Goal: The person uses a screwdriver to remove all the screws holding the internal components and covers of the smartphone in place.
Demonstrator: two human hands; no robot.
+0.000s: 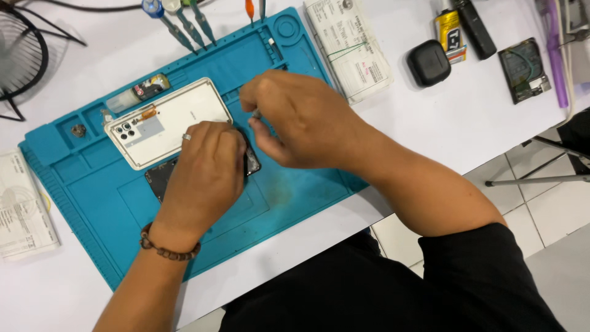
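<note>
My left hand [206, 175] lies flat over a dark phone body [161, 178] on the blue work mat [92, 190], pinning it down; it wears a ring and a bead bracelet. A white phone back cover [166, 126] with a camera cluster rests just beyond it, partly over the dark phone. My right hand [295, 120] hovers over the phone's right end, fingers pinched on a small thin tool [255, 114] whose tip is hidden. Most of the dark phone is covered by my hands.
Several screwdrivers [181, 24] lie at the mat's far edge, a small glue bottle [138, 92] beside them. Paper pads [350, 46], a black earbud case [428, 63], a yellow tube [448, 31] and another opened device [523, 69] sit at right. A fan [18, 55] stands far left.
</note>
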